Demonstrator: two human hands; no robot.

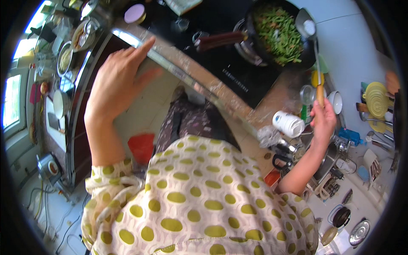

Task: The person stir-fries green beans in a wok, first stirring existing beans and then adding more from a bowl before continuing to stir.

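Note:
My right hand [323,119] grips the wooden handle of a metal wok spatula [318,62]. A small heap of white powder or granules [309,27] rests on the spatula's blade, over the far right rim of the wok [306,60]. Chopped green beans [280,35] with small brown bits fill the wok, which sits on the gas burner. Its dark red-brown handle [220,40] points left across the black glass hob [223,68]. Empty and slightly blurred, my left hand [122,71] hovers near the counter edge with its fingers apart.
A white bottle [288,123] and a crumpled plastic bag [268,136] lie right of the hob. A lilac-lidded jar [134,13] stands at the far left. Bowls of food [65,59] sit on the left counter, and a red bin [141,148] is on the floor.

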